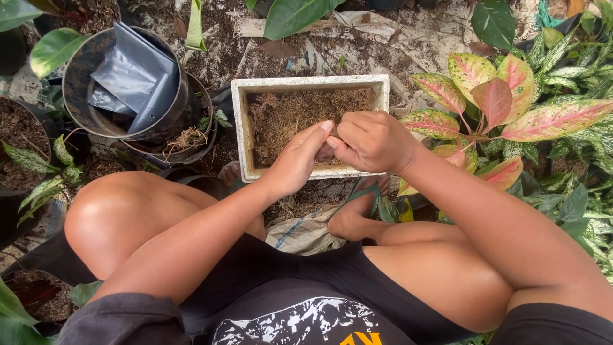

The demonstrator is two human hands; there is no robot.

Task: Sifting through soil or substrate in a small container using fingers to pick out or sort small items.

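A white rectangular foam box [242,128] filled with brown fibrous potting mix [287,115] sits on the ground in front of me. My left hand [297,160] and my right hand [370,140] meet over the box's near right part. The fingertips of both pinch together around something small and dark that the fingers mostly hide. I sit with bare knees on either side.
A black pot [83,83] holding folded grey plastic bags [137,76] stands at the left, over another black pot. A plant with pink and green leaves [498,102] grows at the right. More potted plants [38,172] and soil surround me. A woven sack [306,233] lies under my foot.
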